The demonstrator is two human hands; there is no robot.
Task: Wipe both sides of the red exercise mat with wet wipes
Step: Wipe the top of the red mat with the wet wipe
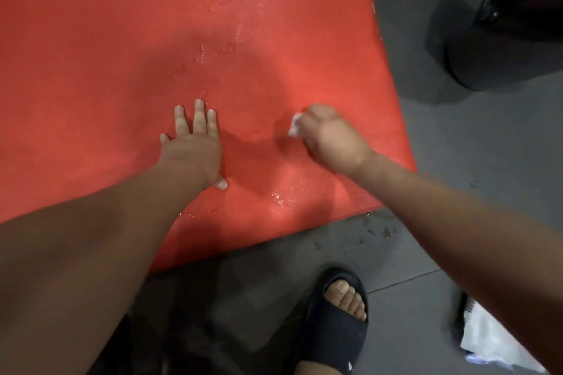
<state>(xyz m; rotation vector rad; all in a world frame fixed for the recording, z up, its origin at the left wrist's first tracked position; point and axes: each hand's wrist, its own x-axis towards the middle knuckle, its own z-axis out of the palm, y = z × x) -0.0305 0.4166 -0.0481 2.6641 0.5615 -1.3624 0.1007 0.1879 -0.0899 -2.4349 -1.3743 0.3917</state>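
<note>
Head view: my left hand lies flat on the red foam exercise mat, fingers straight and spread, holding nothing, just pressing down. My right hand is curled into a fist round a small bunched white wet wipe, which peeps out at the front of the fist and touches the mat near its right edge. The mat lies flat on the grey tiled floor and fills the upper left of the picture; a wet sheen and droplets show up its middle and by the near edge. I judge I am wiping this upper face, and I cannot tell whether the other side is done. The next stroke calls for firm pressure on the wipe while my flat hand pins the mat against sliding. One corner points to my right, below a black bin. Both visible edges run out of frame, so I cannot tell which way the long axis lies
</note>
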